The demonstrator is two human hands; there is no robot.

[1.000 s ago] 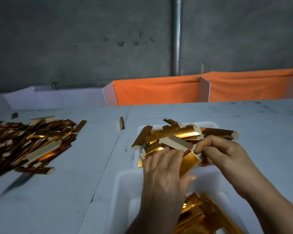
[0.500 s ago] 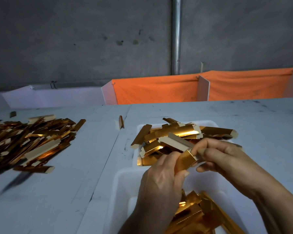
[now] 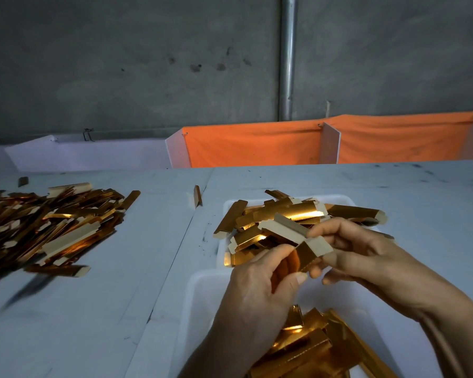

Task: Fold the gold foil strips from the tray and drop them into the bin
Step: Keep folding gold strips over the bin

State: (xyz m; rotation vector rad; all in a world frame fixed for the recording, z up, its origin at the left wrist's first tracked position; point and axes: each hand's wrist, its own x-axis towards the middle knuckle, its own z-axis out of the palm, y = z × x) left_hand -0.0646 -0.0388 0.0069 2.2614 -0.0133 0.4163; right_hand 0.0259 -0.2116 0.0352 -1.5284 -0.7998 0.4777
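A white tray (image 3: 342, 199) in the middle of the table holds a heap of gold foil strips (image 3: 290, 214). In front of it stands a white bin (image 3: 200, 296) with folded gold strips (image 3: 311, 347) inside. Above the bin's far rim, both hands hold one gold strip (image 3: 309, 253) between them. My left hand (image 3: 260, 285) pinches its near end with thumb and fingers. My right hand (image 3: 358, 252) grips the strip's pale far end with curled fingers.
A large loose pile of gold strips (image 3: 49, 227) lies on the grey table (image 3: 120, 296) at the left. One single strip (image 3: 197, 196) stands on the table seam. Orange cloth dividers (image 3: 257, 145) and a concrete wall close the far side.
Both hands have lifted one strip out of the tray's heap and drawn it toward me, above the bin. The left hand went from lying over the heap to pinching the strip.
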